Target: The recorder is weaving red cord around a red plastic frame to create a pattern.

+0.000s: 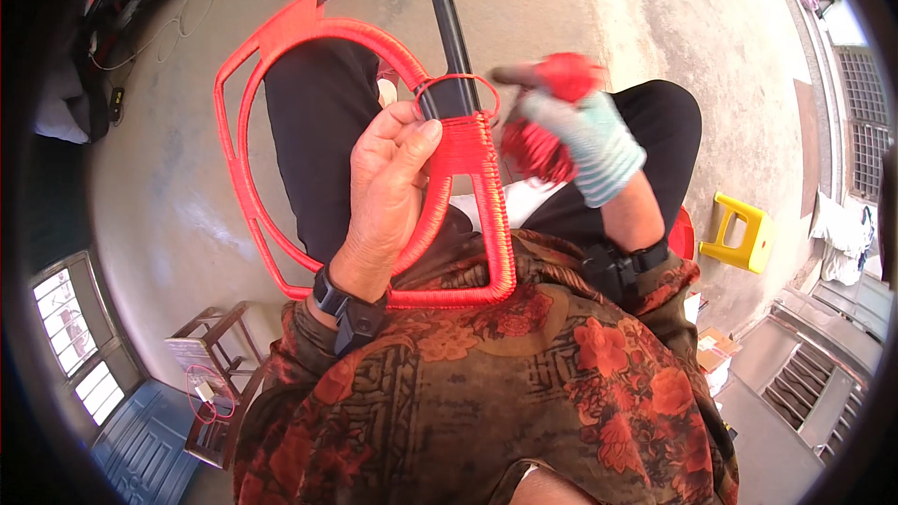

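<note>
One black metal frame partly wrapped in red plastic cord rests across the person's lap, and the bare left hand pinches its wrapped bar between thumb and fingers. Just right of that bar, the right hand, in a pale striped glove, is clenched around one bundle of loose red cord. Farther right of the frame, one small yellow plastic stool stands on the concrete floor.

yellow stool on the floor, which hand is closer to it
Right. The gloved right hand, holding a bundle of red cord, is nearer the yellow stool. The bare left hand grips the red-wrapped frame farther away.
</note>
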Demonstrator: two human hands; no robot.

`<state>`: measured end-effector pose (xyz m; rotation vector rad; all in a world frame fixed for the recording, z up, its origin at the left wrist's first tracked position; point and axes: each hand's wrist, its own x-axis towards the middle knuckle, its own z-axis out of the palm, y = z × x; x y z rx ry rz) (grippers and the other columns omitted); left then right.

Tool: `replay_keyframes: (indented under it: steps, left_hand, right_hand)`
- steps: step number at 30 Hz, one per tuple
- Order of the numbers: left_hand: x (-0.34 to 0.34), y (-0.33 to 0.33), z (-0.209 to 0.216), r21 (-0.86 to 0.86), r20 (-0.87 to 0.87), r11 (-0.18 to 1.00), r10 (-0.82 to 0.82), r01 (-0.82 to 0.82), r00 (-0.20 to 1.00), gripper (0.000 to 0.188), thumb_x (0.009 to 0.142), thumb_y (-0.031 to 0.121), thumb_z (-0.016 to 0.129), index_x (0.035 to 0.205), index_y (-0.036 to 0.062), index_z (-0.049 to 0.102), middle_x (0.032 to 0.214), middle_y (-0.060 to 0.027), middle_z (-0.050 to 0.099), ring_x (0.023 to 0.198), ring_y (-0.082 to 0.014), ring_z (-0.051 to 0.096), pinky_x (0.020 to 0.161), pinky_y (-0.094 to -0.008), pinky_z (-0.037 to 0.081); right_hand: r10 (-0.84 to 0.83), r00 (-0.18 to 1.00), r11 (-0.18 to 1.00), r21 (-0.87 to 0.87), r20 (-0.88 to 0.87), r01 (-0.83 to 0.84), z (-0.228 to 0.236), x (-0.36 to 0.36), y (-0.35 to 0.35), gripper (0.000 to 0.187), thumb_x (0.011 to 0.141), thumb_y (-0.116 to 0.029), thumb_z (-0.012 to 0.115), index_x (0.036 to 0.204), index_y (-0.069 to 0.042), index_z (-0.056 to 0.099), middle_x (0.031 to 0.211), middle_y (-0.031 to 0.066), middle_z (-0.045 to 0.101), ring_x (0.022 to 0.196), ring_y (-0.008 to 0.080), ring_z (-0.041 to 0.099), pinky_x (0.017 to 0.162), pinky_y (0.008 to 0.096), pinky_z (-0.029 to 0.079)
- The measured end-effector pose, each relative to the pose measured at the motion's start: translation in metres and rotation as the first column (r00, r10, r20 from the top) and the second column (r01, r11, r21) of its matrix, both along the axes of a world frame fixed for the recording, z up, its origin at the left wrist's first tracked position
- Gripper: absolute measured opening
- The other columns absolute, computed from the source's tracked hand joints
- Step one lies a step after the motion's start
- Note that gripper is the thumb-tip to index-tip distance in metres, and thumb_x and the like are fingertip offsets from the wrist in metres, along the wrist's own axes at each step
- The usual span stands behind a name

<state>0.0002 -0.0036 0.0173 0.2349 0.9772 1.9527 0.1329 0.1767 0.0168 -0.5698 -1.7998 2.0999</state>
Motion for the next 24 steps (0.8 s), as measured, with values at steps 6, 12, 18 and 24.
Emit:
replay_keyframes:
  steps: [6, 12, 18, 24]
  left_hand:
    - [0.0, 0.0, -0.002, -0.02, 0.014, 1.0, 0.015, -0.014, 1.0, 0.011, 0.095, 0.004, 0.058, 0.106, 0.0027, 0.055, 0.099, -0.0072, 0.068, 0.086, -0.0101, 0.065, 0.076, -0.0238, 0.053]
    - [-0.002, -0.001, -0.004, -0.032, 0.037, 0.999, -0.024, 0.026, 0.999, 0.011, 0.095, 0.006, 0.059, 0.104, 0.003, 0.054, 0.096, -0.0077, 0.068, 0.081, -0.0095, 0.066, 0.067, -0.0226, 0.054]
    - [-0.001, -0.002, -0.008, -0.085, -0.008, 0.996, -0.029, 0.028, 1.0, 0.013, 0.094, 0.007, 0.062, 0.103, 0.0029, 0.054, 0.089, -0.0066, 0.069, 0.072, -0.0094, 0.066, 0.057, -0.021, 0.053]
    - [0.001, 0.003, -0.01, -0.14, -0.066, 0.99, -0.009, -0.001, 0.998, 0.009, 0.095, 0.01, 0.062, 0.097, 0.0053, 0.055, 0.084, -0.0042, 0.067, 0.068, -0.0069, 0.063, 0.055, -0.021, 0.051]
  right_hand:
    - [0.043, 0.971, 0.999, 0.009, 0.234, -0.046, 0.015, -0.005, -0.001, 0.016, 0.087, -0.015, 0.068, 0.093, -0.001, 0.064, 0.072, 0.0032, 0.063, 0.072, 0.0108, 0.061, 0.069, 0.0259, 0.051]
    - [-0.02, 0.988, 0.961, -0.277, -0.155, -0.024, 0.021, 0.002, -0.003, 0.015, 0.085, -0.016, 0.063, 0.083, -0.001, 0.059, 0.068, 0.0089, 0.061, 0.065, 0.0171, 0.061, 0.064, 0.0306, 0.051]
    - [0.051, 0.991, 0.956, -0.282, -0.121, -0.083, 0.052, -0.023, -0.033, 0.02, 0.084, -0.02, 0.066, 0.075, -0.003, 0.06, 0.059, 0.0043, 0.057, 0.053, 0.0125, 0.055, 0.054, 0.027, 0.045]
    - [0.126, 0.988, 0.966, -0.217, -0.089, -0.143, 0.053, -0.013, -0.033, 0.016, 0.083, -0.016, 0.064, 0.074, -0.003, 0.059, 0.06, 0.0044, 0.058, 0.053, 0.0129, 0.055, 0.052, 0.0263, 0.044]
